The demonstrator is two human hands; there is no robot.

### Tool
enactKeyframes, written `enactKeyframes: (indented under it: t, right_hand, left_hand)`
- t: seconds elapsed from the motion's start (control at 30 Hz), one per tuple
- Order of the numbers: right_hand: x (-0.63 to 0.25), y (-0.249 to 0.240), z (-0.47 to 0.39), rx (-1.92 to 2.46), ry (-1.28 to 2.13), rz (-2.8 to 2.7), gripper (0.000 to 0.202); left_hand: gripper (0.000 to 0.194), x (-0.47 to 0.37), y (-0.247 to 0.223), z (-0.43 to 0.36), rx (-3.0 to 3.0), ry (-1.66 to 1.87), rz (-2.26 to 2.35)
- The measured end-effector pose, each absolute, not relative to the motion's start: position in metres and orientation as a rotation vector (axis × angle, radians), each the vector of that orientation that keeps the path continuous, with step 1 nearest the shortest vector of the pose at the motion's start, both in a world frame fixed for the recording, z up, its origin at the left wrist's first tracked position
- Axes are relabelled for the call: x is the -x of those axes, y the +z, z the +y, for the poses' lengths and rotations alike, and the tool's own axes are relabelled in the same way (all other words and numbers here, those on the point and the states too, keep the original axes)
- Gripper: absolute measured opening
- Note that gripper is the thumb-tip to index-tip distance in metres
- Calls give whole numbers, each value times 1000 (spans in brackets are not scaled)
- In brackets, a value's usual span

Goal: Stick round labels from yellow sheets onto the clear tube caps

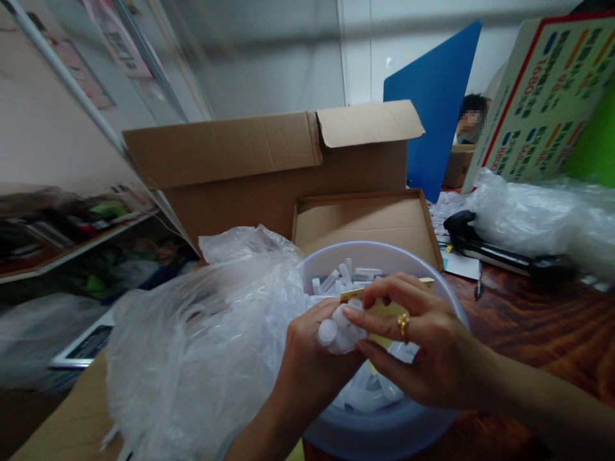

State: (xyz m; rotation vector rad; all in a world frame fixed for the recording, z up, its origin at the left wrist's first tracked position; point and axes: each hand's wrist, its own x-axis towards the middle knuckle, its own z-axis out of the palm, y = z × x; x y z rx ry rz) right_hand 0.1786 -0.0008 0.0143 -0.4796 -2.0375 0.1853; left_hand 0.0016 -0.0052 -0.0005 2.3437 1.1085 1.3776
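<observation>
Above a round translucent basin (462,307), my left hand (319,365) is closed around a bunch of small clear plastic tubes with white caps (328,333), cap ends toward me. My right hand (425,336), with a gold ring on one finger, pinches at the same bunch with thumb and forefinger touching the caps. Many loose tubes (343,275) lie inside the basin. A yellow sheet or card (387,314) shows behind my right fingers; its lower part is hidden among tubes.
A large clear plastic bag (192,358) bulges left of the basin. Behind stand an open cardboard box (230,153) and a shallow carton (365,221). On the right are a black device (509,250), a pen (479,289) and plastic wrap (542,205). Another person (471,121) is at the back.
</observation>
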Motion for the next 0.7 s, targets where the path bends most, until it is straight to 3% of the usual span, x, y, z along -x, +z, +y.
enactKeyframes:
  t: [0.2,0.4,0.7]
  right_hand:
    - [-183,20,2,417,255,-1943,18]
    - [-185,11,29,702,-181,-1889,7]
    - [-185,4,29,705,-345,-1873,10]
  left_hand:
    - [11,0,3,-7,-2345,1401,1259]
    - [13,0,5,-8,-2395,1442,1315]
    - [10,-2,7,-12,-2308,1421,1308]
